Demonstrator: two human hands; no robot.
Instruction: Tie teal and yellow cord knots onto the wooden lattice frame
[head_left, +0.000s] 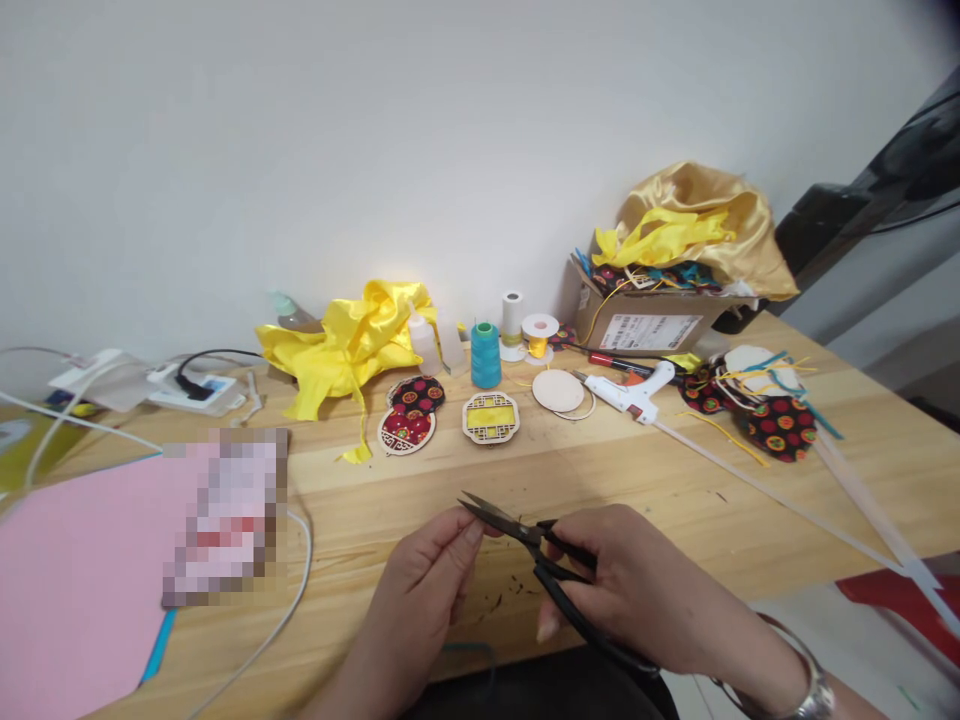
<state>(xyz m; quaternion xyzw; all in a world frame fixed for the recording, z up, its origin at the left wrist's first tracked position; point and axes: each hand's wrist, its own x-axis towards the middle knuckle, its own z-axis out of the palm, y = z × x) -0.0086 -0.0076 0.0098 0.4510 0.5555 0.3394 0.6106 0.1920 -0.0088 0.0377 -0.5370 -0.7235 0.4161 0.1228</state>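
In my right hand (611, 580) is a pair of black-handled scissors (536, 538), its blades slightly apart and pointing left. The blades lie right at the fingertips of my left hand (431, 580), which are pinched together. What they pinch is hidden or too small to make out. A teal thread (472, 648) hangs below my left hand near the table's front edge. Beyond the hands lie a wooden fretwork frame with a yellow centre (491, 418) and a gourd-shaped piece with dark red patterned fabric (409, 425).
Along the wall stand yellow satin cloth (360, 335), a teal thread spool (486, 358) and a cardboard box of fabric (637, 325). A white glue gun (634, 392) lies right of a round wooden disc (557, 390). Pink sheets (82, 560) and a white cable (304, 565) lie left.
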